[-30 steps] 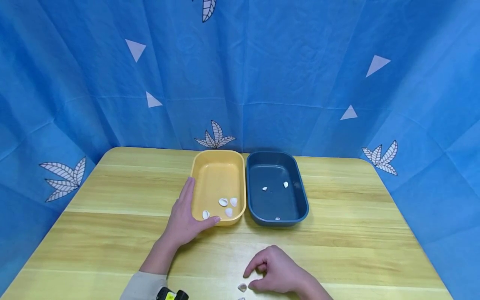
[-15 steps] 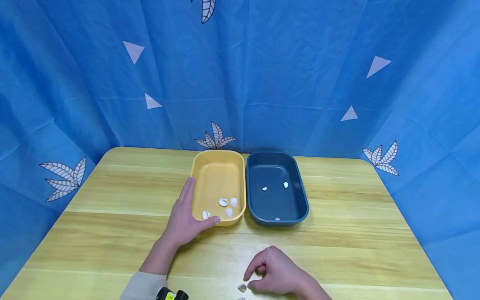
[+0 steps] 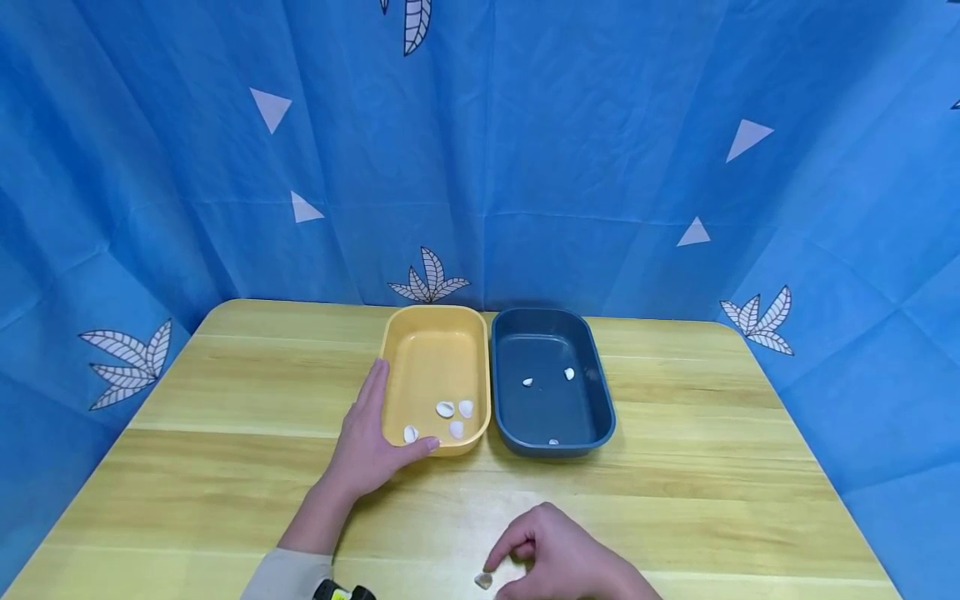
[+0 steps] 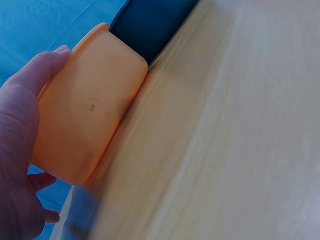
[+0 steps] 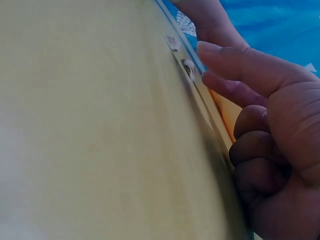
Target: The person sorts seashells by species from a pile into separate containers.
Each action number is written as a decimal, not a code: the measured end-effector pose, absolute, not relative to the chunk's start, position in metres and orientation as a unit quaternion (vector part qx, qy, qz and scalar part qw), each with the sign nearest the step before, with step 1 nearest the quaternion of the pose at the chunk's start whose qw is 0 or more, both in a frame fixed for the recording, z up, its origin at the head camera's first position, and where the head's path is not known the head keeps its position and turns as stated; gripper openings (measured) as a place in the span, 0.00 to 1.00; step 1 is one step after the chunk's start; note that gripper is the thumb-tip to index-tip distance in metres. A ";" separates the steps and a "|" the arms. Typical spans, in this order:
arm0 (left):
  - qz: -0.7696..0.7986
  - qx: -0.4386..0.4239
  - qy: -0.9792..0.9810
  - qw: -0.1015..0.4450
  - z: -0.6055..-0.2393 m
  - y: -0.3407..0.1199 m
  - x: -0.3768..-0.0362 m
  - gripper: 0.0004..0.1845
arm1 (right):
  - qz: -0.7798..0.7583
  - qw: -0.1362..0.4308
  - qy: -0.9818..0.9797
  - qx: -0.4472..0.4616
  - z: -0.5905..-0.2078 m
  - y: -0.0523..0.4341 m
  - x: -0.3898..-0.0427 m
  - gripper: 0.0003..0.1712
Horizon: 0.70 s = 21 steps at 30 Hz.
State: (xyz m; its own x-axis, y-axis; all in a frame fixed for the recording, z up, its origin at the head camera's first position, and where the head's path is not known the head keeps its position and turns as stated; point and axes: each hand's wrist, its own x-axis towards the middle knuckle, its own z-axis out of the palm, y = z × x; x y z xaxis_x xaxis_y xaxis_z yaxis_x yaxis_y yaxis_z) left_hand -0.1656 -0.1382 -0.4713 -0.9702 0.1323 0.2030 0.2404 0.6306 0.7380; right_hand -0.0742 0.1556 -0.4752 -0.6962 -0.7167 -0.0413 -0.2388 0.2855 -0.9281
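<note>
Head view: your right hand (image 3: pixel 558 557) sat at near edge of surface (image 3: pixel 712 492), fingers curled, thumb and forefinger closing on small shell (image 3: pixel 483 580) just to its left; whether shell was pinched or only touched, cannot tell. Second shell lay beside first in right wrist view (image 5: pixel 173 42). Left hand (image 3: pixel 369 440) lay well apart, fingers straight along side of yellow tray (image 3: pixel 395 342), thumb on its near rim. Right hand clearly nearer shell. Dark tray (image 3: pixel 600 392) stood touching yellow one.
</note>
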 end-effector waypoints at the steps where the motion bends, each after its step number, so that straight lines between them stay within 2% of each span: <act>1: -0.416 -0.104 -0.901 0.065 -0.471 -0.138 -0.166 0.69 | -0.507 0.239 0.769 -0.307 -0.475 0.156 -0.073 0.12; 4: -0.414 -0.104 -0.902 0.068 -0.471 -0.138 -0.166 0.69 | -0.495 0.241 0.780 -0.298 -0.475 0.156 -0.071 0.12; 12: -0.415 -0.102 -0.902 0.064 -0.471 -0.136 -0.165 0.70 | -0.466 0.179 0.802 -0.327 -0.478 0.151 -0.067 0.15; 21: -0.409 -0.101 -0.905 0.058 -0.471 -0.137 -0.166 0.70 | -0.455 0.163 0.810 -0.333 -0.481 0.146 -0.066 0.11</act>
State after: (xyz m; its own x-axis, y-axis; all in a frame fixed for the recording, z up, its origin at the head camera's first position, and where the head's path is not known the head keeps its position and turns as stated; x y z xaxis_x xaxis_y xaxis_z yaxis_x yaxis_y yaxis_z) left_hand -0.1664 -0.1367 -0.4712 -0.9730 0.1351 0.1871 0.2297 0.6446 0.7292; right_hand -0.0656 0.1461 -0.4812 -0.7250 -0.6877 0.0383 -0.3908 0.3649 -0.8451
